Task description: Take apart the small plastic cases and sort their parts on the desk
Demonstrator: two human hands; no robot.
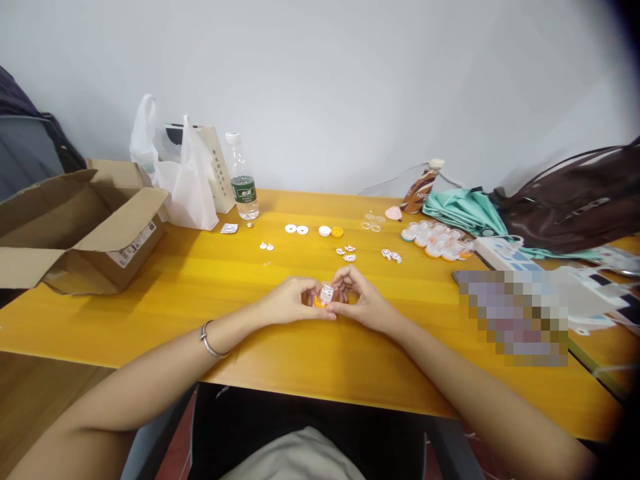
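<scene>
My left hand (290,301) and my right hand (367,305) meet over the front middle of the table. Between their fingertips they grip a small clear-domed toy (327,293) with an orange base and a white patterned piece inside. Fingers cover part of its sides. Beyond the hands lie small white cut-out pieces (349,258), with more white patterned pieces (391,255) to their right. White discs (297,229) and an orange round base (337,232) sit farther back, near clear round covers (371,227). Tiny white round parts (267,247) lie to the left.
Several similar domed toys (440,241) stand grouped at right, before a brown-labelled bottle (421,188) and green cloth (465,212). A blurred-out phone-like object (513,320) lies nearer. At left are an open cardboard box (95,233), a white plastic bag (187,190) and a water bottle (244,183).
</scene>
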